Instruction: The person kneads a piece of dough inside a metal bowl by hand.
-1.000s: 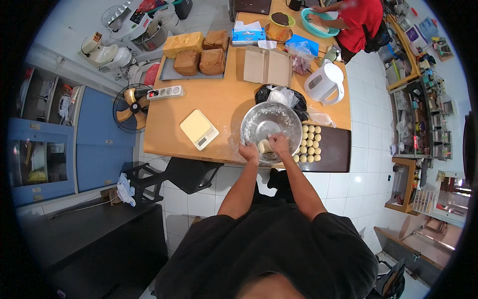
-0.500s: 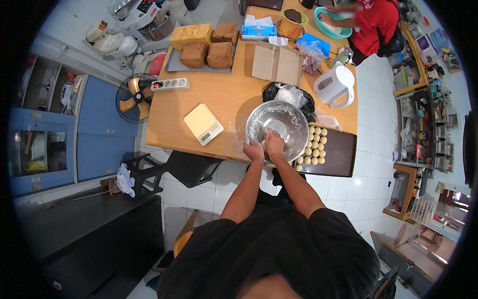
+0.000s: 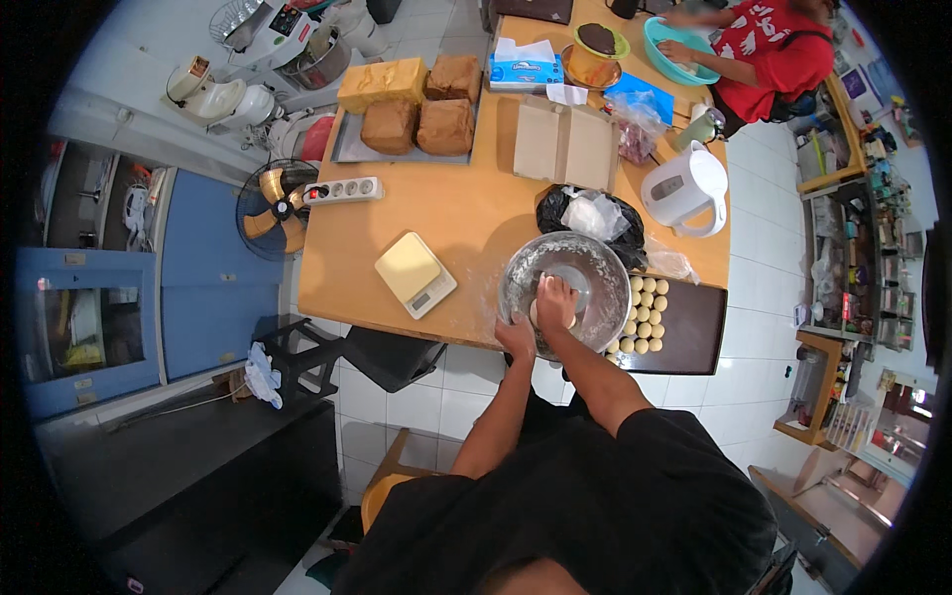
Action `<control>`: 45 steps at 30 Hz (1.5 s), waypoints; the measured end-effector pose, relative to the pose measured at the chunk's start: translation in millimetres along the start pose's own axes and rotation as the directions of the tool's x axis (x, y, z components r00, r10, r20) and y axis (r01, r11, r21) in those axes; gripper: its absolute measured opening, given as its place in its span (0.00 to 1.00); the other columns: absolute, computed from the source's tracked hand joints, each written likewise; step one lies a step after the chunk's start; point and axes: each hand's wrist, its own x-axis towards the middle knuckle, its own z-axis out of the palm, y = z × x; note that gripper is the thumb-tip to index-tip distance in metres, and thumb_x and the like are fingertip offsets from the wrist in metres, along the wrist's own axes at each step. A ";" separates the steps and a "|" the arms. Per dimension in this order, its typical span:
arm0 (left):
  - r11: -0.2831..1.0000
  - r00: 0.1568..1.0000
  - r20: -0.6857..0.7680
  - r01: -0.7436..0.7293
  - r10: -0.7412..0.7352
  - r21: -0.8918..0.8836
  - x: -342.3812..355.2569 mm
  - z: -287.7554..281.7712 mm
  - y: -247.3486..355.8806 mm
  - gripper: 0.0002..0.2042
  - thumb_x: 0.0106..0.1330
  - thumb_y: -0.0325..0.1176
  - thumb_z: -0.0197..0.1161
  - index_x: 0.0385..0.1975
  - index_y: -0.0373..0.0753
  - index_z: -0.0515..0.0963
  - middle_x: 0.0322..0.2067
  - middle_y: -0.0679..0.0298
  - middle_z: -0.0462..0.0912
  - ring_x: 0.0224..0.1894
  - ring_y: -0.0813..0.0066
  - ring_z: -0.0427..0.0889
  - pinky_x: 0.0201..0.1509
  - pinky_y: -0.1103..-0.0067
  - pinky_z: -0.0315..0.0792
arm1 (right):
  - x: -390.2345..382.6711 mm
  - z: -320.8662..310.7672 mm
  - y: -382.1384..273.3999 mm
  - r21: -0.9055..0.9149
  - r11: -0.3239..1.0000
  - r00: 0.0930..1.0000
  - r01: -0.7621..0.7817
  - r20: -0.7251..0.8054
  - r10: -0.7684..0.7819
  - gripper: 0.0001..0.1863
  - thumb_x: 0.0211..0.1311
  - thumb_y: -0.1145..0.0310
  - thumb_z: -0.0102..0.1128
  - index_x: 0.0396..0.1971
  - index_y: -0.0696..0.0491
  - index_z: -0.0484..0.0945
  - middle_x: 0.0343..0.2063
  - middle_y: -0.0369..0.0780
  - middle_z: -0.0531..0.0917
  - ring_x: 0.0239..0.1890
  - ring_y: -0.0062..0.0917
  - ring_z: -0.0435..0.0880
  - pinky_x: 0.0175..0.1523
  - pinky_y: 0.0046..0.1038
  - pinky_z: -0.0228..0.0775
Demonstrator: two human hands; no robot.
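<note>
A wide steel mixing bowl (image 3: 607, 273), floury on its inner wall, stands at the table's near edge. My left hand (image 3: 516, 338) is closed on its near-left rim. Down inside the bowl, my right hand (image 3: 557, 300) has its fingers curled over a lump of pale dough (image 3: 536, 316), mostly hidden under the hand. Right of the bowl, several round dough balls (image 3: 643, 315) sit in rows on a dark baking tray (image 3: 691, 332). To the left lies a cream kitchen scale (image 3: 415, 273), with a dusting of flour on the wood between it and the bowl.
Behind the bowl are a black plastic bag (image 3: 623, 243), an open cardboard box (image 3: 565, 144) and a white electric kettle (image 3: 684, 188). Large loaves (image 3: 444, 127) fill a tray at the back left, near a power strip (image 3: 343, 189). A co-worker in red reaches into a turquoise basin (image 3: 684, 67).
My right hand has pushed deeper into the bowl, away from the near rim. My left hand keeps its place on the rim. The whole view has shifted slightly.
</note>
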 end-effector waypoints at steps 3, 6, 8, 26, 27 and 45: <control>0.992 0.985 0.119 0.126 -0.126 0.005 5.3 0.6 -0.5 0.16 0.58 0.25 0.59 0.46 0.23 0.74 0.41 0.40 0.80 0.46 0.44 0.79 0.54 0.64 0.70 | 9.3 3.3 3.5 -0.004 0.997 0.996 -0.075 0.042 0.075 0.10 0.64 0.62 0.52 0.26 0.49 0.75 0.30 0.37 0.78 0.38 0.31 0.77 0.44 0.38 0.63; 1.000 0.998 0.061 -0.011 0.011 -0.006 0.2 -1.2 9.4 0.16 0.58 0.24 0.56 0.44 0.21 0.73 0.40 0.35 0.78 0.44 0.39 0.78 0.52 0.62 0.69 | 12.8 5.9 9.8 0.025 0.999 0.998 -0.039 -0.055 0.040 0.07 0.61 0.62 0.55 0.28 0.50 0.76 0.30 0.36 0.79 0.36 0.30 0.77 0.45 0.36 0.65; 0.999 0.995 0.102 0.011 -0.008 -0.031 -2.4 -2.4 18.9 0.16 0.58 0.24 0.56 0.44 0.20 0.73 0.40 0.35 0.78 0.44 0.40 0.78 0.51 0.63 0.70 | 15.6 7.4 15.4 0.046 0.997 0.999 -0.054 0.007 0.054 0.08 0.62 0.63 0.53 0.29 0.50 0.76 0.31 0.37 0.79 0.39 0.32 0.77 0.46 0.36 0.64; 0.995 0.993 -0.091 -0.064 0.070 0.071 -8.8 7.7 39.7 0.15 0.57 0.26 0.57 0.39 0.18 0.73 0.36 0.32 0.77 0.43 0.35 0.76 0.50 0.59 0.68 | 35.0 2.4 24.6 0.354 0.927 0.992 -0.123 0.021 0.124 0.21 0.65 0.65 0.47 0.56 0.56 0.69 0.58 0.46 0.71 0.59 0.39 0.69 0.64 0.44 0.55; 0.996 0.998 -0.050 -0.039 0.043 0.083 -8.1 5.9 44.6 0.15 0.56 0.25 0.57 0.39 0.19 0.72 0.37 0.32 0.77 0.43 0.35 0.76 0.51 0.59 0.68 | 35.2 2.9 25.8 0.317 0.948 0.999 -0.026 -0.010 0.031 0.24 0.66 0.64 0.46 0.60 0.56 0.65 0.60 0.46 0.68 0.63 0.39 0.65 0.68 0.44 0.51; 0.996 0.993 -0.089 0.083 -0.080 0.033 -16.3 18.4 27.6 0.17 0.57 0.24 0.55 0.45 0.19 0.71 0.43 0.31 0.75 0.47 0.35 0.74 0.54 0.59 0.66 | 39.3 -13.0 36.4 0.465 0.855 0.955 0.230 0.063 -0.291 0.25 0.66 0.65 0.45 0.63 0.52 0.64 0.62 0.41 0.70 0.67 0.37 0.63 0.70 0.50 0.45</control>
